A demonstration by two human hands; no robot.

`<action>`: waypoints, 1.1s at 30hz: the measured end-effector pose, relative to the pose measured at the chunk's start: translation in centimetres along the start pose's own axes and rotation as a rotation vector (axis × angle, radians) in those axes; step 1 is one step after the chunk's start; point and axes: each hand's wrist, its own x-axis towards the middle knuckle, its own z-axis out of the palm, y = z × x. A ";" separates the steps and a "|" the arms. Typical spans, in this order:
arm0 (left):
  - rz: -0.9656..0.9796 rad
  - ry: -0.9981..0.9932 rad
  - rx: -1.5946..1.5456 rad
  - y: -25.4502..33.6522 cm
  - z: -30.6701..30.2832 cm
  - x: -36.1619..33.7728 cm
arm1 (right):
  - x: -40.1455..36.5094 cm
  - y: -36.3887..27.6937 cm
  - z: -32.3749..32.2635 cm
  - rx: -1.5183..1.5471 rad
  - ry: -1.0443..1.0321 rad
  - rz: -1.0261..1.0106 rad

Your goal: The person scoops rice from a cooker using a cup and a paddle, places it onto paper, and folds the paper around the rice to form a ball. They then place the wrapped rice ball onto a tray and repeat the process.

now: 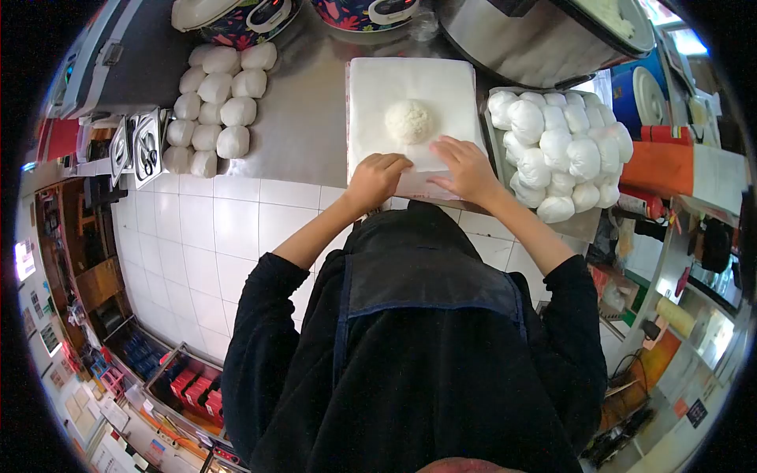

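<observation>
A round mound of white, crumbly, rice-like food (pixel 408 121) sits on a stack of white sheets (pixel 378 83) at the counter's front edge. My left hand (pixel 378 180) is closed at the near left edge of the top sheet, fingers curled over it. Across from it, my right hand (pixel 467 171) rests at the near right side, its fingers stretched out and its thumb apart. Its fingertips are close to the mound and do not appear to grip it. Part of the sheet's near edge is hidden by my hands.
Several white wrapped balls (pixel 216 88) stand in rows at left. More fill a tray (pixel 498 150) at right. Behind are a large metal pot (pixel 512 47) and patterned pots (pixel 359 16). Metal pans (pixel 146 146) holding scissors are at far left.
</observation>
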 end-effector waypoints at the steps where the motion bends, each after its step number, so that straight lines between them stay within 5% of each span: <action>1: 0.051 0.067 0.029 0.0 -0.2 0.1 | 0.3 -0.4 -0.4 -0.148 0.095 -0.096; 5: -0.041 -0.111 0.054 -2.0 -0.9 -2.3 | -2.1 2.6 2.8 -0.209 -0.135 -0.219; 7: -0.231 -0.492 0.070 -1.3 -3.1 -2.3 | -2.9 1.8 2.8 0.046 -0.251 -0.191; 8: -0.356 -0.516 -0.025 -0.3 -4.2 -2.1 | -1.0 -0.3 0.1 0.046 -0.541 0.052; 9: -0.356 -0.515 -0.026 0.4 -4.2 -2.7 | -0.8 0.0 0.2 0.045 -0.543 0.053; 11: 0.036 0.101 0.271 1.5 -4.1 -4.2 | 0.4 1.6 0.4 0.466 -0.466 0.297; 12: 0.183 0.106 0.209 1.8 -2.7 -5.0 | 1.0 2.7 0.7 0.591 -0.410 0.360; 13: 0.284 -0.102 0.264 1.8 -1.3 -5.6 | 1.8 4.2 0.8 0.589 -0.407 0.359; 15: 0.137 -0.186 0.245 2.4 1.6 -3.2 | 3.7 6.6 0.8 0.477 -0.647 0.350; 19: -0.119 -0.170 0.303 1.5 2.3 0.8 | 8.1 8.7 0.9 0.567 -0.393 0.607; 21: -0.101 -0.199 0.363 1.1 2.4 1.2 | 9.3 10.7 3.4 -0.056 0.184 0.021; 25: -0.096 -0.224 0.365 1.0 2.2 1.5 | 10.2 11.9 4.8 0.020 0.016 0.197; 27: -0.095 -0.236 0.275 1.1 1.8 1.4 | 11.1 12.1 4.6 0.058 -0.268 0.380; 33: 0.015 -0.086 0.204 -1.4 1.9 1.0 | 12.2 11.3 2.8 0.132 -0.279 0.408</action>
